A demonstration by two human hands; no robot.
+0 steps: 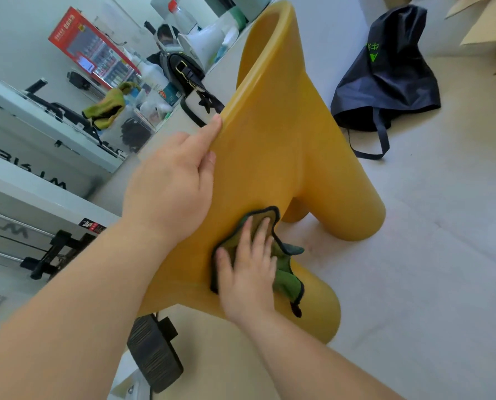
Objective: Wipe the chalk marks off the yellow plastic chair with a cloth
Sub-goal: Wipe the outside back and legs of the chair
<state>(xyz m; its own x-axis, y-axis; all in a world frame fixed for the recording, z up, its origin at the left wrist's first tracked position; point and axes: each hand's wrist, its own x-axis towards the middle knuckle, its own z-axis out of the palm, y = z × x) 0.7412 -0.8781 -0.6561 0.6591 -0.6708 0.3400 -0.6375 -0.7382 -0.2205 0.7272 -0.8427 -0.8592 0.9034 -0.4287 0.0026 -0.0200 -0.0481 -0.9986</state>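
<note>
The yellow plastic chair (272, 145) fills the middle of the view, tipped so its smooth side faces me and its rounded legs point right. My left hand (171, 183) grips its left edge, fingers curled over the rim. My right hand (248, 267) lies flat with spread fingers on a green cloth (284, 272) with a dark border, pressing it against the chair's lower side. Part of the cloth hangs loose to the right of the hand. I see no chalk marks on the visible yellow surface.
A dark blue bag (385, 79) lies on the pale floor (428, 255) at upper right, with cardboard boxes (489, 33) behind it. White cases (38, 134), a black handbag (183, 70) and clutter line the left. A dark slatted object (154, 353) sits below the chair.
</note>
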